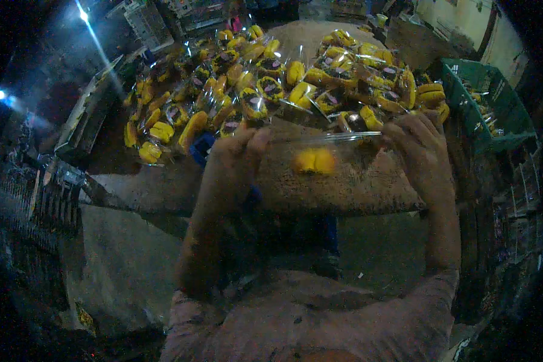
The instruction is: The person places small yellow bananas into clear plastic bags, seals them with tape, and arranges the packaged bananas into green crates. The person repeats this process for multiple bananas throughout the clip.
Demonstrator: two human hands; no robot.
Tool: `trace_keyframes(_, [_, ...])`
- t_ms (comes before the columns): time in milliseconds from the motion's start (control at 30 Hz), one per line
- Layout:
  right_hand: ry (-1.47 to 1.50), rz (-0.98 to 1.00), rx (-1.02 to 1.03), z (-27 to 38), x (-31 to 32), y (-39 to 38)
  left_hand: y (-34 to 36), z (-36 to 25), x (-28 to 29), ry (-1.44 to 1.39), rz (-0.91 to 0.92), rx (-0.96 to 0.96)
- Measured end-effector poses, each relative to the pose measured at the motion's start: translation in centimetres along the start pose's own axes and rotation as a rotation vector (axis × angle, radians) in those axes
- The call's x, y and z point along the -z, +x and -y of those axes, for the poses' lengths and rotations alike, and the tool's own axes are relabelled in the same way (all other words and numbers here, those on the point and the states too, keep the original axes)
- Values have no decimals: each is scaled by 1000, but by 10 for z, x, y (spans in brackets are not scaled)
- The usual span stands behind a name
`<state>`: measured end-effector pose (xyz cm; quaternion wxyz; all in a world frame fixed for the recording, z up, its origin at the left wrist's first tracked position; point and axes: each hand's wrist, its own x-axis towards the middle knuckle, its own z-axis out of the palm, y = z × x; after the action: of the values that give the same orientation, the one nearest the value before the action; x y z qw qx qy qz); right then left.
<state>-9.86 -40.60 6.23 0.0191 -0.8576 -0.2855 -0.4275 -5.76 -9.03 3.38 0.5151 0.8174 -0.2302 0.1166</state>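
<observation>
Between my two hands a clear plastic bag [344, 138] is stretched, its upper edge pulled nearly straight. A yellow bun [315, 161], blurred, shows below that edge and seems to be inside the bag. My left hand [241, 148] is closed on the bag's left end, fingers pinched together. At the other end my right hand [415, 145] grips the bag's right corner. Just beyond both hands lies a large heap of bagged yellow buns [265, 87], several with a dark label or filling showing. A blue object [204, 148] sits right beside my left wrist; its kind is unclear.
A brown table [356, 187] carries the heap, its front edge close to my body. To the right stands a green plastic crate [489, 102] with some small wrapped items in it. A raised board [90, 120] runs along the left side. Bright lamps glare at upper left.
</observation>
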Motion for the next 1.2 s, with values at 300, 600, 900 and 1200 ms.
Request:
trace_keyframes(300, [328, 303, -357, 9, 31, -30, -28, -25, 23, -25, 107, 75])
trace_keyframes(600, [459, 300, -550, 3, 42, 66, 53, -29, 30, -359, -22, 48])
trace_keyframes(900, [424, 322, -569, -18, -9, 18, 47, 1, 2, -444, 16, 190])
trace_keyframes(1200, [455, 298, -528, 8, 17, 25, 16, -13, 19, -73, 9, -76])
